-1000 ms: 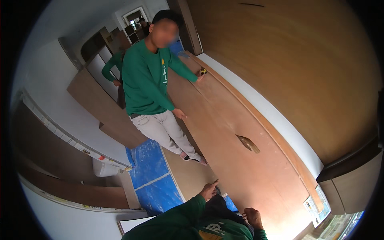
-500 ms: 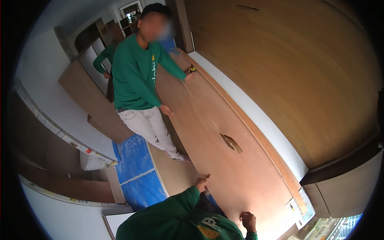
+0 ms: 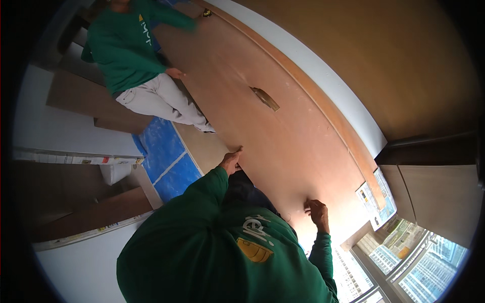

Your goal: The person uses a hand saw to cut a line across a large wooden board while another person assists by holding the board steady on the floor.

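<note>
A long reddish-brown wood panel (image 3: 298, 151) lies flat in front of me. At its near-left edge my left hand (image 3: 231, 161) is closed on the rim, thumb on top and the other fingers partly hidden. Over the panel's near end my right hand (image 3: 318, 214) has its fingers curled and pinched together. Whatever is in that pinch is too small to make out. Farther up the panel is a dark brown elongated shape (image 3: 265, 99), either an opening or a piece of wood. A narrow wood strip (image 3: 323, 103) runs along the right edge.
Across the panel's left side stands a co-worker in a green sweatshirt (image 3: 116, 48), one hand (image 3: 175, 73) at the edge. A black-and-yellow tape measure (image 3: 207, 12) sits at the far end. Blue sheeting (image 3: 161, 144) covers floor at left; newspaper (image 3: 382, 214) lies under the strip's near end.
My view has tilted down, showing more of my body and the window. The co-worker's far arm, earlier at the tape measure, is blurred and apart from it. My hands keep about the same places.
</note>
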A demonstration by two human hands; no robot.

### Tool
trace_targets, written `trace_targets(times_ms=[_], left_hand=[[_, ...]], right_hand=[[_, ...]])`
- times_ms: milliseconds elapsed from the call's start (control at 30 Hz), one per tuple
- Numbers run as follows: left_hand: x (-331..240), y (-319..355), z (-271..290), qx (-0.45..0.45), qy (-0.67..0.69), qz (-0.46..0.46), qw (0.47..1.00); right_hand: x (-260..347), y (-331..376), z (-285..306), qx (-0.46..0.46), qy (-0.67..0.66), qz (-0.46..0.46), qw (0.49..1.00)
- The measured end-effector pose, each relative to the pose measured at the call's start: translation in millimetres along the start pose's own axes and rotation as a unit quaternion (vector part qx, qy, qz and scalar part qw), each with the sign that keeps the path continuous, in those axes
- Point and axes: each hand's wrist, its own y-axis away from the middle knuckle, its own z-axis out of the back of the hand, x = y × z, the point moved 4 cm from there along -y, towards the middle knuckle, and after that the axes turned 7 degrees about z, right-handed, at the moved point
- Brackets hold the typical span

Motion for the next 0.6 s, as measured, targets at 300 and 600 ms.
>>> trace_targets(times_ms=[300, 600], left_hand=[[-148.6, 23.6, 32.6, -0.368, -0.219, -0.42, 0.8], [-402.8, -55.2, -117.0, -0.169, -0.632, -0.397, 0.644]], right_hand=[[58.7, -2.3, -16.8, -0.149, -0.008, -0.219, 0.964], [238.5, -165.0, -91.8, 0.034, 0.262, 0.036, 0.964]])
